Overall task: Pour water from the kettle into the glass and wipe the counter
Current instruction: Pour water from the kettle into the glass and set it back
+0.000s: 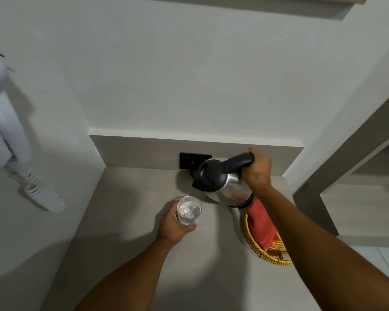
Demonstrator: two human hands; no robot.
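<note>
The right grip point(257, 167) was wrapped around the black handle of the steel kettle point(220, 182), holding it tilted above the grey surface point(126, 194), spout down toward the left grip. The left grip point(177, 225) was closed around the clear glass point(189, 209), which sat just below the spout and already showed water inside. Behind the right forearm, near its wrist, an orange cloth point(262, 223) lay in a yellow wicker basket point(263, 254). A black wall socket point(189, 160) stood beyond the kettle.

Yellow wicker basket point(256, 250), wall hairdryer point(7, 135), socket point(189, 160).
</note>
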